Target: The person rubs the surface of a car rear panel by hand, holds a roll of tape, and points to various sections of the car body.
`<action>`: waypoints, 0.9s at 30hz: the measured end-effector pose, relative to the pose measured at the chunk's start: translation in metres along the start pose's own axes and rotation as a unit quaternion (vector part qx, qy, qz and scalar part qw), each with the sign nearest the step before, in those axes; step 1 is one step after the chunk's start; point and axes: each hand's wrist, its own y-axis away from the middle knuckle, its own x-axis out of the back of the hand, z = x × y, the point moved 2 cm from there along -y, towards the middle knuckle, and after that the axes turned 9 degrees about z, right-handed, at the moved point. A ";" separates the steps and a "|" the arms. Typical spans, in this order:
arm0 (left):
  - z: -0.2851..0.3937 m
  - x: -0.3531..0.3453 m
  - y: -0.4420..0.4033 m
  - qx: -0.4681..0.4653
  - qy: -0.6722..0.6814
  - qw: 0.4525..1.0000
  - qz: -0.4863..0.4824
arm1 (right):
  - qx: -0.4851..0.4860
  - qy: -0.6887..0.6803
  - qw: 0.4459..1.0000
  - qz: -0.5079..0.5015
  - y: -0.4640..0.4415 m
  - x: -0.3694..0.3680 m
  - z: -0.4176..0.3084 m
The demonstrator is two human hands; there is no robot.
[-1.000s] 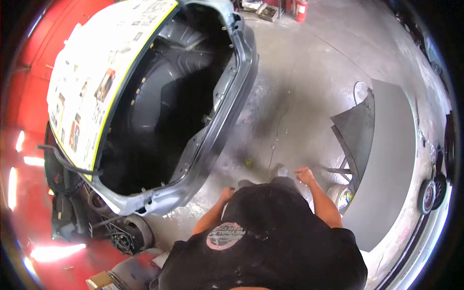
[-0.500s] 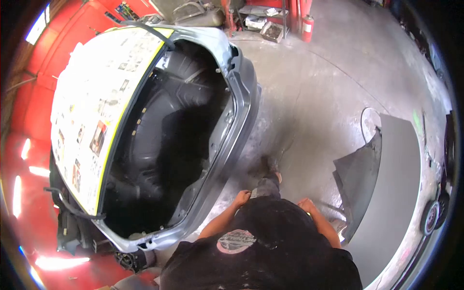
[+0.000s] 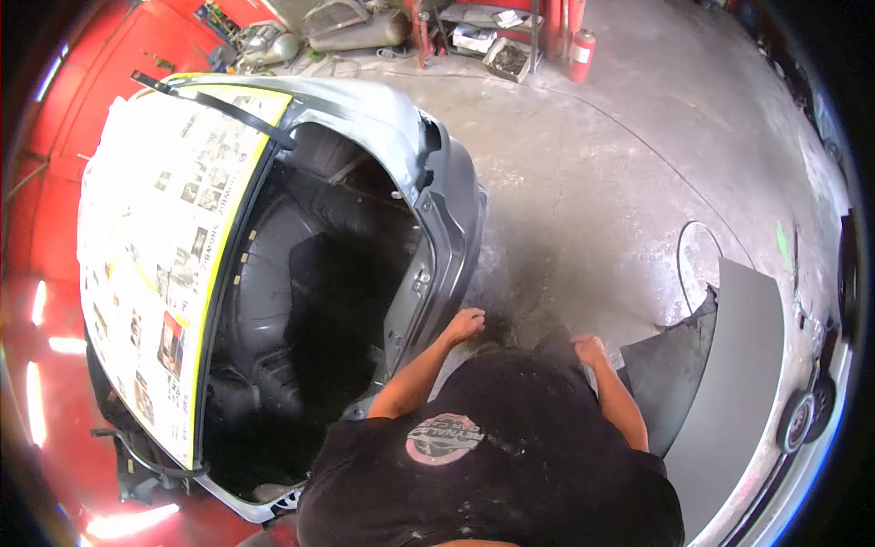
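My left hand (image 3: 467, 324) hangs in front of me with its fingers curled in, next to the rear edge of the car body (image 3: 467, 214); nothing shows in it. On the other side, my right hand (image 3: 588, 348) is closed too, and whatever it may hold is hidden. To its right lies a dark, ragged-edged sheet (image 3: 670, 360), with a smooth grey panel (image 3: 734, 365) along it. Neither hand touches the car. The car's open trunk (image 3: 337, 264) is dark inside, and newspaper edged with yellow tape (image 3: 155, 237) covers the rear window.
A thin cable (image 3: 684, 246) loops on the concrete floor (image 3: 565, 191). At the back are a red fire extinguisher (image 3: 581, 56), a shelf with boxes (image 3: 492, 36) and a tank (image 3: 365, 32). A wheel (image 3: 798, 421) stands at far right. Trunk hinge arms (image 3: 219, 109) stick out over the newspaper.
Both hands have swung forward, away from my body. The view has shifted, so the car sits slightly further left and the grey panel lower.
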 end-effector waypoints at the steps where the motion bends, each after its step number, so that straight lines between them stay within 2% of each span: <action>1: 0.006 -0.002 -0.004 0.036 0.017 0.999 0.005 | 0.015 0.015 1.000 0.006 -0.015 -0.002 -0.007; 4: 0.007 -0.010 -0.005 0.034 0.002 0.999 0.009 | 0.026 0.032 0.999 -0.020 -0.072 0.007 -0.026; 6: -0.002 -0.011 -0.001 -0.014 -0.081 0.997 0.013 | 0.043 0.030 0.998 -0.042 -0.117 0.012 -0.034; 8: -0.037 -0.021 0.001 -0.033 -0.118 0.991 0.045 | 0.081 0.030 0.994 -0.060 -0.165 0.011 -0.030; 12: -0.015 -0.014 0.016 0.169 -0.038 0.979 0.108 | 0.008 -0.086 0.979 -0.182 -0.258 0.036 -0.059; 14: -0.028 -0.025 0.015 0.157 -0.055 0.977 0.134 | -0.067 -0.177 0.948 -0.255 -0.297 0.052 -0.085; 17: -0.046 -0.046 -0.002 0.151 -0.063 0.972 0.171 | -0.067 -0.240 0.932 -0.262 -0.346 0.070 -0.132; 19: -0.024 -0.067 -0.008 0.141 -0.034 0.971 0.193 | -0.027 -0.331 0.898 -0.288 -0.375 0.068 -0.156; 21: 0.019 -0.072 -0.015 0.113 0.015 0.970 0.214 | 0.018 -0.307 0.917 -0.254 -0.396 0.068 -0.194; 23: 0.050 -0.080 -0.020 0.092 0.050 0.968 0.227 | 0.216 -0.238 0.942 -0.096 -0.416 0.044 -0.228; 25: 0.064 -0.089 -0.024 0.087 0.065 0.966 0.236 | 0.398 -0.292 0.867 0.071 -0.404 0.083 -0.316; 27: 0.065 -0.099 -0.026 0.087 0.072 0.962 0.247 | 0.379 -0.240 0.894 -0.017 -0.385 0.132 -0.391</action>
